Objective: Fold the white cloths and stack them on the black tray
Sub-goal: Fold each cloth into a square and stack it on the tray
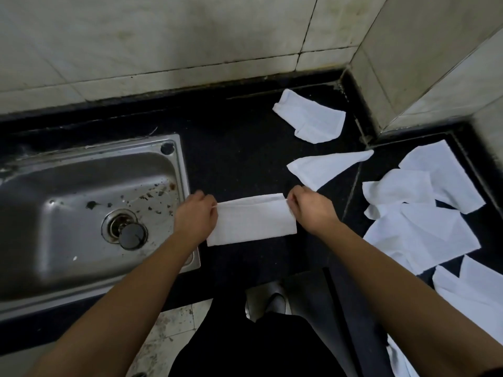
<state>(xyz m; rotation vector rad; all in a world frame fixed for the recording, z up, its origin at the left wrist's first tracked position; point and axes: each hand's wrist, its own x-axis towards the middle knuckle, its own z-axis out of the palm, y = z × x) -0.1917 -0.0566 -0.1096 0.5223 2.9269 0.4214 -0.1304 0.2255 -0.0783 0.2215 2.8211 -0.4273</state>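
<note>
Left hand (194,213) and right hand (313,210) each pinch one end of a folded white cloth (253,223) flat on the black counter (239,159) just right of the sink (81,213), loose cloth pile (422,229) at right, triangular cloth (324,168) behind, crumpled cloth (313,118) farther back by the wall.

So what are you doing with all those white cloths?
A person is folding them. The left hand and right hand each pinch one end of a folded white cloth on the black counter beside the sink. Two cloths lie farther back, and a loose pile waits on the right.
</note>
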